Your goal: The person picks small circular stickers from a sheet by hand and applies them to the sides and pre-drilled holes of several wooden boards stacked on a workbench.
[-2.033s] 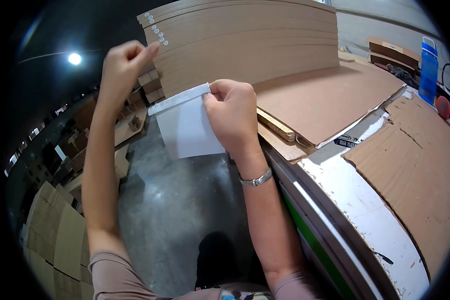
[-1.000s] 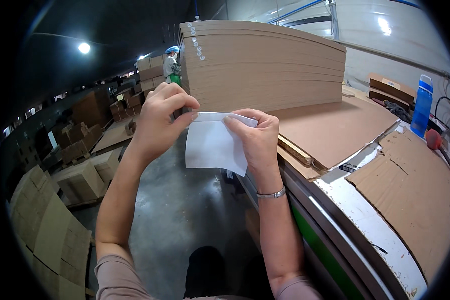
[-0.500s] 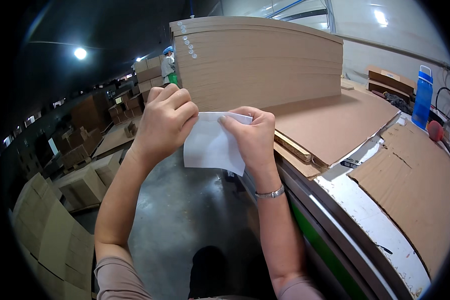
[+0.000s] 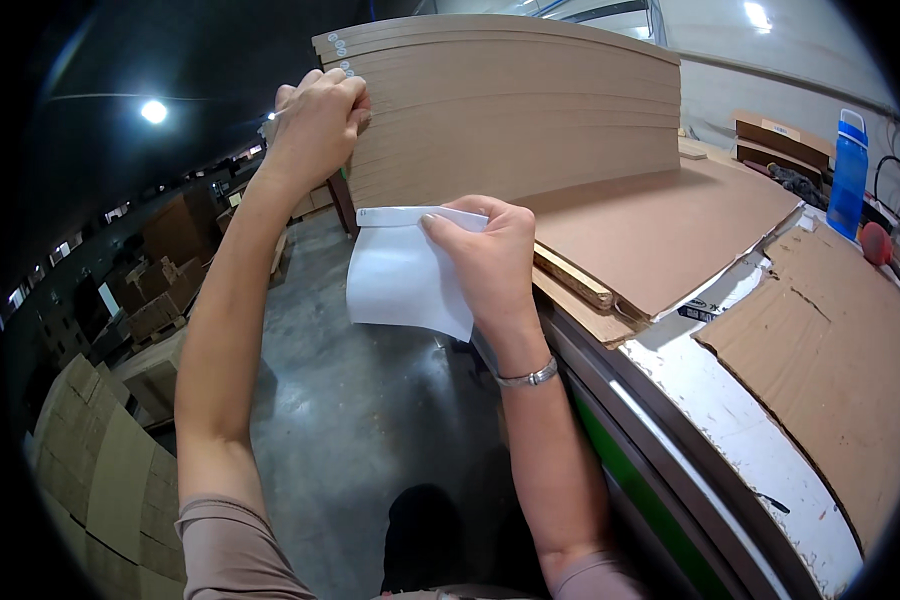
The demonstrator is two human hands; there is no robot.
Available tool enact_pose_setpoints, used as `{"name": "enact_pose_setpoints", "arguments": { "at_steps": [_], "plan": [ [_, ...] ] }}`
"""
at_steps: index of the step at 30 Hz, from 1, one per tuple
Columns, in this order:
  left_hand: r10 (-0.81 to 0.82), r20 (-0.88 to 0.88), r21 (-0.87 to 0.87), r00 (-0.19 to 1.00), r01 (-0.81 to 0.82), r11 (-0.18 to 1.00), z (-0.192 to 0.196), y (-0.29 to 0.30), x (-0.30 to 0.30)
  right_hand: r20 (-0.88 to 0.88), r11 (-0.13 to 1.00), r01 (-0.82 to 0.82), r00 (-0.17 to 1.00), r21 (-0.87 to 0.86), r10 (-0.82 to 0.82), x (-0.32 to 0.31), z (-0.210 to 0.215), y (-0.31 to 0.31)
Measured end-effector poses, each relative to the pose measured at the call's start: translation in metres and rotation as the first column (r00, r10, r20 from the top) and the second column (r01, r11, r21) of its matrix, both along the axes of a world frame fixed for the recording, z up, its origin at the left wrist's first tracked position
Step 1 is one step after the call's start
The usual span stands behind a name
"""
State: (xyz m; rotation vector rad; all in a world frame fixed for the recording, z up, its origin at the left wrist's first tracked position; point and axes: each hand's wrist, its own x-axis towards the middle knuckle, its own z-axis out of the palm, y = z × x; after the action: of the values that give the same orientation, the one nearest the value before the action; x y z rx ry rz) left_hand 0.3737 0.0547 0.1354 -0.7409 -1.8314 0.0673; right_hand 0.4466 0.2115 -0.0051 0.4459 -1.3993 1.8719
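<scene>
Head view. The left hand (image 4: 315,125) is raised to the upper left corner of a tall stack of cardboard sheets (image 4: 510,115), its fingers curled shut and pressed against the stack's edge, just beside a few small round white stickers (image 4: 337,45); whether anything lies between the fingertips cannot be told. The right hand (image 4: 485,260) is closed in a pinch grip on a white backing sheet (image 4: 400,275), holding it by its folded top edge in the air in front of the stack, above the concrete floor (image 4: 360,400). The sheet looks thin, light and limp, likely slick, so it is best held near an edge, as here. A metal bracelet (image 4: 528,377) circles the right wrist. To the right, flat cardboard (image 4: 660,225) covers the table (image 4: 740,440); a blue bottle (image 4: 848,170) stands at its far end. Folded boxes (image 4: 90,480) line the floor at left.
</scene>
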Motion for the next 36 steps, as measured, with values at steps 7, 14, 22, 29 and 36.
{"name": "enact_pose_setpoints", "arguments": {
  "at_steps": [7, 14, 22, 29, 36],
  "plan": [
    [0.208, -0.199, -0.079, 0.958, -0.228, 0.971, 0.001, 0.013, -0.002, 0.036, 0.997, 0.044, 0.998, 0.070, -0.047, 0.001, 0.001, 0.002],
    [0.376, -0.293, -0.071, 0.879, -0.412, 0.909, 0.003, 0.025, 0.004, -0.040, 0.991, 0.125, 0.992, 0.050, -0.123, -0.002, -0.001, 0.000],
    [0.043, 0.174, 0.113, 0.984, -0.063, 0.992, 0.001, -0.004, 0.034, -0.012, 0.993, 0.104, 0.995, 0.047, -0.104, -0.001, 0.000, 0.000],
    [-0.312, 0.637, 0.138, 0.705, 0.293, 0.946, -0.039, -0.033, 0.055, -0.015, 0.989, 0.135, 0.991, 0.054, -0.134, -0.005, -0.002, 0.000],
    [-0.324, 0.593, 0.138, 0.737, 0.304, 0.943, -0.047, -0.033, 0.054, -0.025, 0.990, 0.119, 0.993, 0.072, -0.118, -0.006, -0.003, -0.001]
  ]
}}
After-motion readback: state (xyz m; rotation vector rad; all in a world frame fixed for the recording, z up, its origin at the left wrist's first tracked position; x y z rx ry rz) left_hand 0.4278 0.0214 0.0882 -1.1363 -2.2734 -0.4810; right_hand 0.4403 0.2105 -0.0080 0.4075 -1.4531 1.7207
